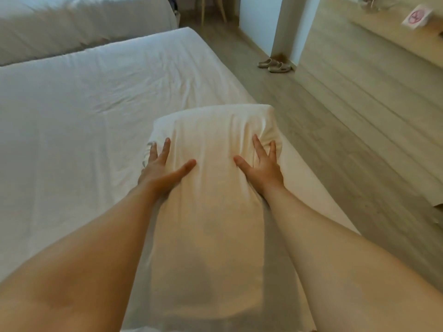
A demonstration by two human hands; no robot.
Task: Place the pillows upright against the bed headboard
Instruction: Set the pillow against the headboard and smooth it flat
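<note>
A white pillow (211, 207) stretches lengthwise away from me over the right side of the bed (84, 121), which has a white sheet. My left hand (163, 167) grips the pillow's left edge, thumb on top and fingers spread. On the right side my right hand (261, 164) presses in, its fingers sunk in the fabric. Both bare forearms reach in from the bottom of the view. No headboard is in view.
A second white bed (79, 25) stands at the far left, parallel to mine. Wooden floor (347, 116) runs along the right. A pair of shoes (275, 65) lies by a white wall corner (285, 25). Chair legs (213, 10) stand at the back.
</note>
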